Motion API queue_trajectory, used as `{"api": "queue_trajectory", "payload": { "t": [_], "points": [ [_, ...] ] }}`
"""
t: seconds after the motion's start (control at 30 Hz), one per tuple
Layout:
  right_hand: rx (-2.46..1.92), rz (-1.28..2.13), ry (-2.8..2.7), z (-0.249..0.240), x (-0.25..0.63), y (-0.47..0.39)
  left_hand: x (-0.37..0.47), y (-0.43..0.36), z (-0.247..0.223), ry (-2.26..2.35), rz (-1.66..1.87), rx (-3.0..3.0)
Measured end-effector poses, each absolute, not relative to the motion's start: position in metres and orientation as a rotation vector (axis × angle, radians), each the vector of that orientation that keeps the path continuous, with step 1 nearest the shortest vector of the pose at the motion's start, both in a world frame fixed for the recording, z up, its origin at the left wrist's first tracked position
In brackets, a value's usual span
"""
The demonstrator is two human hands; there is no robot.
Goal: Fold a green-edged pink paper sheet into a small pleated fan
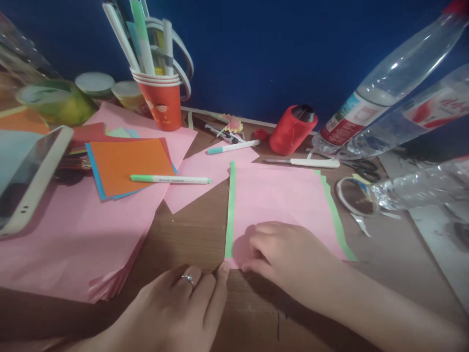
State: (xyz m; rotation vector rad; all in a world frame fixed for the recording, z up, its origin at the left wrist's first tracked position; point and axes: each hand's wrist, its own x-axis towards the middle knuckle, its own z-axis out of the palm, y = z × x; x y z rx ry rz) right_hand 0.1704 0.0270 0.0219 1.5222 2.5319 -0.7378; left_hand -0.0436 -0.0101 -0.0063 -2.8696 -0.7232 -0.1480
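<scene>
Left hand (pixel 183 305) and right hand (pixel 287 252) meet at the foot of a pink sheet (pixel 278 200)

From where I stand, the pink sheet lies flat on the brown tabletop (pixel 183 234), just right of centre in the frame, with one green strip (pixel 229 220) along its left edge and another, more ragged green strip (pixel 334 220) down its right.

The left hand, at the bottom centre and wearing a ring (pixel 188 278), has its fingers bent and close together, one fingertip at the sheet's lower left corner. The right hand reaches in from the lower right, fingers curled over the paper, thumb by the bottom edge. I can't tell whether either actually pinches it.

Just above the sheet's top edge lies a white-handled knife (pixel 315 163). A red spool (pixel 292 129) tilts behind it, and clear bottles (pixel 406 63) lean at upper right. Mid-left, a green-capped marker (pixel 183 180) lies partly across an orange sheet (pixel 128 164), which sits on a pink stack (pixel 91 234). A red paper cup (pixel 161 105) holding pens stands at upper left; a white-edged phone (pixel 46 171) is at far left.
</scene>
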Motion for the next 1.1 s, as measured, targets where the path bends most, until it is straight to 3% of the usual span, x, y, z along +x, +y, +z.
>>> {"api": "queue_trajectory", "payload": {
  "t": [0.3, 0.7, 1.0, 1.1],
  "points": [
    [1.448, -0.679, 2.611, 0.016, 0.168, 0.027, -0.044, -0.017, -0.012, -0.809, -0.48, -2.981],
    [1.497, -0.746, 2.568, 0.03, 0.173, 0.02, -0.05, -0.013, -0.013, -0.692, -0.271, -2.917],
    [1.617, -0.856, 2.57, 0.017, 0.195, 0.007, -0.048, -0.017, -0.015, -1.033, -0.447, -2.871],
    [1.654, -0.916, 2.569, 0.012, 0.203, 0.006, -0.049, -0.018, -0.016, -0.928, -0.49, -2.791]
  ]
}}
